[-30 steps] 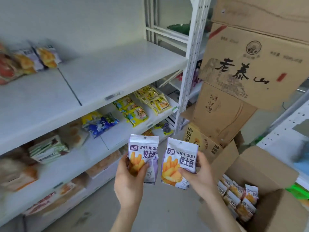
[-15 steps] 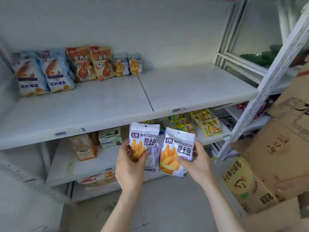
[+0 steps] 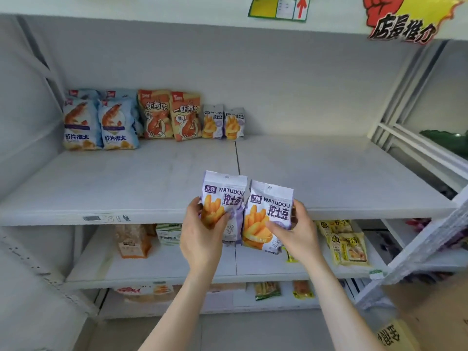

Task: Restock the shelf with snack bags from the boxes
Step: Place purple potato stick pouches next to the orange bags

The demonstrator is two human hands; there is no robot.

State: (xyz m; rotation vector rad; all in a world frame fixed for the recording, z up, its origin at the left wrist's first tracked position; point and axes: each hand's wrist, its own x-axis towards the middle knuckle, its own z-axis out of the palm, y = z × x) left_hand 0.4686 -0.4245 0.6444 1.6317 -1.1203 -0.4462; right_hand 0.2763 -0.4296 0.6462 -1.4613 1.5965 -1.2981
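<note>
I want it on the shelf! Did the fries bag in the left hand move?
Yes, up. The bag in the left hand now reaches above the shelf's front edge; before, it was below.

Up top, a red fist poster [image 3: 405, 19] hangs at the right; left of it, a green-bordered card [image 3: 278, 7] bearing a red arrow. Far right, something dark green [image 3: 445, 140] shows. Grey floor [image 3: 228, 333] below

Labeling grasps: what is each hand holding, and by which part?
Left hand grips the left WATUDOU bag by its lower left edge, thumb on the front. Right hand grips the right WATUDOU bag by its lower right edge, likewise.
</note>
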